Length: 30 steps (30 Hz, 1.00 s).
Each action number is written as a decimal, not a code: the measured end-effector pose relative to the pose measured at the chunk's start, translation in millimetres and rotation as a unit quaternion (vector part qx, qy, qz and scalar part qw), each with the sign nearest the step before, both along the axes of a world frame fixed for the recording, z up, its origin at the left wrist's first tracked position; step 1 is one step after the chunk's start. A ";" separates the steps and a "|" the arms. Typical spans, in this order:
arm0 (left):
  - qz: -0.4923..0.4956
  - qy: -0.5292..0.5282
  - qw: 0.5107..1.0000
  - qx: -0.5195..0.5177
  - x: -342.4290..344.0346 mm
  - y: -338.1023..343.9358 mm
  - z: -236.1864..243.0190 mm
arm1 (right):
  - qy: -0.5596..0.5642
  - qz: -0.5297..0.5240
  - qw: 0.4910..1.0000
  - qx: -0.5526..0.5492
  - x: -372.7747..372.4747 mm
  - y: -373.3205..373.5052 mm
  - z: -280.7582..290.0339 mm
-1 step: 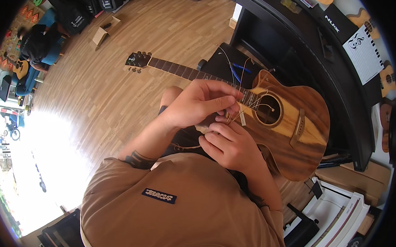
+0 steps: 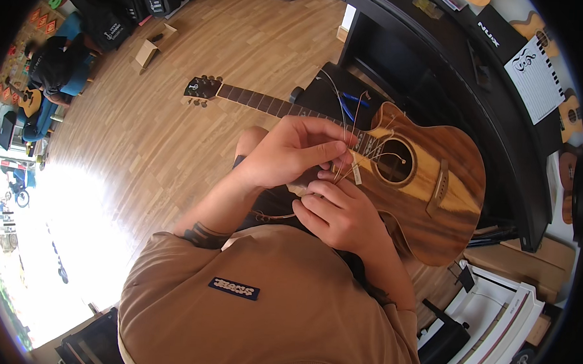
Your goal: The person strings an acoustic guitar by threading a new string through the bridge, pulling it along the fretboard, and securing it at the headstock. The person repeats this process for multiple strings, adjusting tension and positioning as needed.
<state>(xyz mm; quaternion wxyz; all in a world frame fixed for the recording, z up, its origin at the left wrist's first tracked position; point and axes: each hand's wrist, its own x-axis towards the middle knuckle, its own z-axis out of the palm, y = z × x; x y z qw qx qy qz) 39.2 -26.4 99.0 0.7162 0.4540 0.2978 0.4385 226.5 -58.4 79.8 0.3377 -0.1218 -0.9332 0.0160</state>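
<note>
Several thin guitar strings (image 2: 344, 116) run between my hands, their loose ends curving up and over the guitar. My left hand (image 2: 291, 153) pinches them between thumb and fingers. Just below and to the right, my right hand (image 2: 335, 216) has its fingers curled around the lower part of the same strings. A small pale tag (image 2: 357, 174) shows beside the fingers. Behind my hands lies a brown wooden acoustic guitar (image 2: 458, 170), its neck stretching left to a dark headstock (image 2: 203, 88). Another coppery length of string (image 2: 274, 217) hangs below my left wrist.
Blue-handled pliers (image 2: 348, 105) rest on a black seat (image 2: 321, 89) behind the guitar neck. A black desk (image 2: 501, 139) stands at the right, holding a notebook (image 2: 535, 79). An open cardboard box (image 2: 151, 49) sits on the wooden floor. Far left, another person (image 2: 52, 67) sits near a guitar.
The loose string ends over the guitar have shifted slightly. Both hands stay in nearly the same place and keep their hold.
</note>
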 end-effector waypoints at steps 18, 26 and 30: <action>-0.003 0.020 1.000 0.014 4.0 -5.5 10.1 | 0.019 -0.013 1.000 0.015 5.1 -6.4 11.9; 0.003 0.054 0.998 0.018 8.0 -3.5 5.6 | 0.018 -0.011 0.999 0.030 3.9 -8.1 8.0; 0.009 0.049 0.998 0.028 8.5 -4.7 5.0 | 0.012 -0.015 0.999 0.035 3.9 -8.6 8.0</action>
